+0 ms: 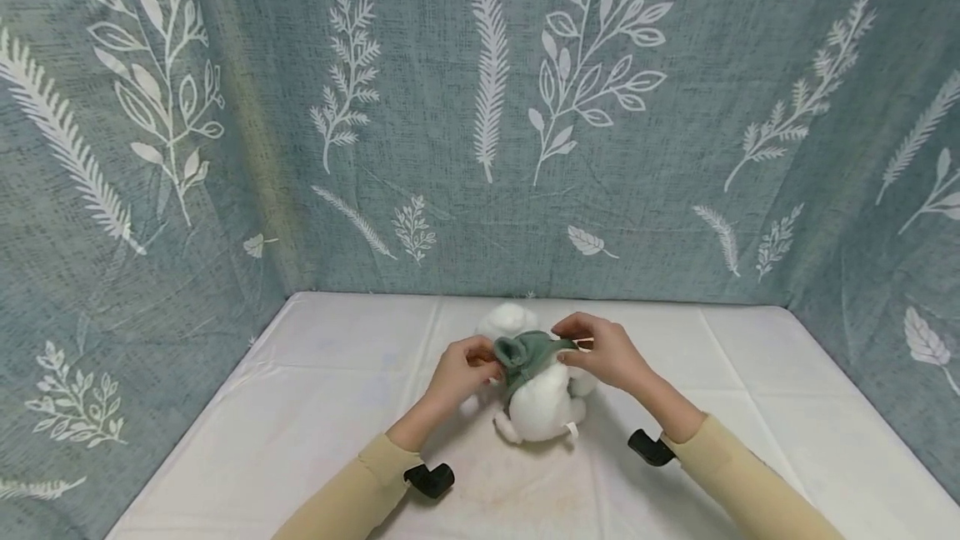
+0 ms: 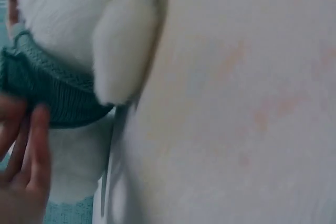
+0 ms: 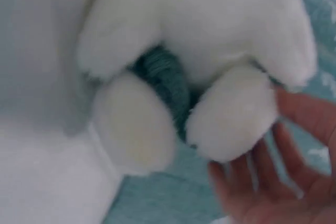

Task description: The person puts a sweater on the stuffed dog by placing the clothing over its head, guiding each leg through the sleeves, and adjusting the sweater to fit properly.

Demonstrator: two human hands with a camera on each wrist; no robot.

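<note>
A white plush toy (image 1: 542, 407) lies on the cloth-covered table, a green knitted garment (image 1: 528, 352) around its middle. My left hand (image 1: 459, 369) pinches the garment's left side, by a rolled loop of the knit. In the left wrist view, blurred fingers (image 2: 38, 145) meet the ribbed green knit (image 2: 68, 95) beside a white limb. My right hand (image 1: 603, 350) holds the garment's right edge, which is drawn out towards the fingertips. The right wrist view has the right hand (image 3: 294, 166) beside a rounded white limb (image 3: 233, 114), with green knit between the limbs. The toy's face is hidden.
A white cloth (image 1: 300, 407) with fold lines and faint stains covers the table. Blue-green curtains (image 1: 420, 107) with white leaf prints hang behind and at both sides. A black wrist mount (image 1: 430, 481) shows below the left hand, another (image 1: 650, 447) below the right.
</note>
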